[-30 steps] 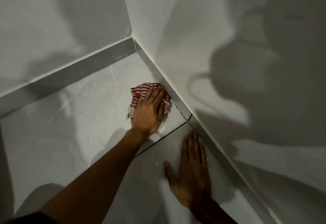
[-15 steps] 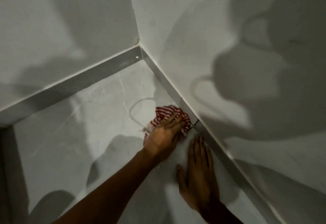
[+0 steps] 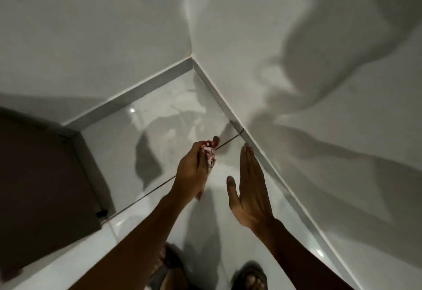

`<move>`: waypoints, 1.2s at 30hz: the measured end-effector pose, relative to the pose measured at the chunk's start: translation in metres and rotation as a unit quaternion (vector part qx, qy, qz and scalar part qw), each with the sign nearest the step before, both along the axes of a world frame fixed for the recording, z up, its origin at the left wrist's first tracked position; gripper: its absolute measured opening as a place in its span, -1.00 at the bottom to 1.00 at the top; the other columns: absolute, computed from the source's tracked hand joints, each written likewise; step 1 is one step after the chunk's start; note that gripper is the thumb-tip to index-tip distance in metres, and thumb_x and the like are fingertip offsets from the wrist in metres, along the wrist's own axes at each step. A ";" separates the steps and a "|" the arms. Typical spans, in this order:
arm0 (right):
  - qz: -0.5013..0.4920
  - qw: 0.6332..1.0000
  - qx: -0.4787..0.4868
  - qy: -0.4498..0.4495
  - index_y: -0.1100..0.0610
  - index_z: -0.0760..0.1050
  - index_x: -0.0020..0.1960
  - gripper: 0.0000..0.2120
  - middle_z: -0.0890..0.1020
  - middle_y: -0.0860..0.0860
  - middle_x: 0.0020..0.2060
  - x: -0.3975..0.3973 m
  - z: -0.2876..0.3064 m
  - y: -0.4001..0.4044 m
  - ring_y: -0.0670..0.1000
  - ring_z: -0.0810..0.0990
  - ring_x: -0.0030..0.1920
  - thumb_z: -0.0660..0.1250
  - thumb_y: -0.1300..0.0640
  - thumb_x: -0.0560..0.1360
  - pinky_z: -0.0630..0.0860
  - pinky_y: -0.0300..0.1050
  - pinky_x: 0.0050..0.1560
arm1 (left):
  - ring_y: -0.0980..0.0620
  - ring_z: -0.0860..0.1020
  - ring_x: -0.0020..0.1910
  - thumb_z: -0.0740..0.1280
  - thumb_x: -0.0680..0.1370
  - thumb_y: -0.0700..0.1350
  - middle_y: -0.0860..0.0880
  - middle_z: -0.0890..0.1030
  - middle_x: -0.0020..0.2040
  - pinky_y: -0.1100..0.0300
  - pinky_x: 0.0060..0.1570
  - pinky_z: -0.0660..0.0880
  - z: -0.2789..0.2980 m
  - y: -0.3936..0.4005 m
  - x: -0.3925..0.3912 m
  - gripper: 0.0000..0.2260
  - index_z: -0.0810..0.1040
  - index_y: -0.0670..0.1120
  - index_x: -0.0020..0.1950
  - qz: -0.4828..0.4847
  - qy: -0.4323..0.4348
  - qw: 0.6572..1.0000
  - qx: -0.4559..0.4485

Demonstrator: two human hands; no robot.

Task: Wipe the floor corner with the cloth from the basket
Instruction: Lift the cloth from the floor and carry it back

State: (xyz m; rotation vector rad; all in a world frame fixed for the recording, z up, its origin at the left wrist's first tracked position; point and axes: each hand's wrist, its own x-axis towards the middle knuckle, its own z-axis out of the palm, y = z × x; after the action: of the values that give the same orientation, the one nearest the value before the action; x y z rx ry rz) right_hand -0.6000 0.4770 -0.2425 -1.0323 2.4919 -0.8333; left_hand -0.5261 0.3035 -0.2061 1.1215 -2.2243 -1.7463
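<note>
Both hands lifted, cloth bunched, corner clear

Cloth in left hand, right hand beside it (nearer the wall), floor corner beyond both hands

The red-and-white striped cloth is bunched into a small wad in the left hand, only its crumpled end showing past the fingers, above the glossy white floor, short of the corner.
</note>
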 end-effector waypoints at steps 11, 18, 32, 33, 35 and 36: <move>0.065 0.995 -0.056 -0.044 0.15 -0.09 0.81 -0.25 -0.01 0.04 0.83 0.101 0.312 -0.063 -0.01 -0.02 0.82 0.12 0.01 0.72 0.00 -0.07 0.80 | 0.19 0.64 -0.21 0.13 0.81 -0.04 0.01 0.63 -0.14 0.21 -0.12 0.62 0.293 -0.005 0.126 -0.81 0.49 0.12 0.34 0.198 0.049 0.979 0.020; 0.084 0.988 -0.120 -0.053 0.17 -0.04 0.80 -0.34 0.06 0.04 0.82 0.179 0.375 -0.132 0.06 0.06 0.81 -0.02 -0.13 0.81 0.11 0.03 0.78 | 0.39 0.67 0.04 0.14 0.80 -0.07 0.41 0.71 0.05 0.45 0.03 0.58 0.363 -0.053 0.242 -0.70 0.44 0.09 0.52 0.326 0.066 0.943 0.032; 0.135 0.985 -0.040 -0.097 0.26 0.05 0.77 -0.31 0.11 0.18 0.79 0.399 0.321 -0.338 0.19 0.14 0.79 0.27 0.11 0.77 0.28 0.28 0.73 | -0.22 0.57 0.49 0.19 0.78 -0.09 -0.18 0.53 0.56 -0.32 0.43 0.57 0.306 -0.252 0.505 -0.54 0.29 -0.04 0.70 0.337 0.000 0.941 -0.037; 0.151 0.986 -0.029 -0.071 0.29 0.08 0.76 -0.32 0.15 0.22 0.78 0.402 0.312 -0.347 0.21 0.15 0.78 0.30 0.12 0.76 0.28 0.30 0.73 | -0.17 0.52 0.55 0.20 0.78 -0.08 -0.13 0.49 0.60 -0.31 0.46 0.55 0.298 -0.260 0.509 -0.53 0.27 -0.02 0.71 0.330 -0.005 0.943 -0.041; 0.194 0.981 -0.002 -0.006 0.32 0.16 0.73 -0.33 0.23 0.26 0.74 0.408 0.286 -0.368 0.25 0.19 0.77 0.34 0.09 0.76 0.24 0.30 0.74 | -0.16 0.43 0.63 0.23 0.77 -0.11 -0.09 0.41 0.67 -0.30 0.55 0.47 0.276 -0.277 0.522 -0.50 0.25 0.00 0.73 0.312 -0.031 0.948 -0.064; 0.216 0.976 0.014 0.012 0.32 0.16 0.73 -0.32 0.23 0.26 0.74 0.410 0.271 -0.380 0.25 0.19 0.77 0.35 0.07 0.76 0.21 0.28 0.76 | -0.16 0.38 0.66 0.23 0.76 -0.12 -0.09 0.37 0.69 -0.31 0.59 0.41 0.262 -0.286 0.527 -0.49 0.24 -0.01 0.73 0.294 -0.055 0.950 -0.092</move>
State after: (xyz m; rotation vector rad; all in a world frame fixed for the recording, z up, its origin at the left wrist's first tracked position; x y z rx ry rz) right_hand -0.1900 0.0966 0.0286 -1.5064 2.1619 -0.6493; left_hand 0.0014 0.0174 0.0561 1.6453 -1.7833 -1.2313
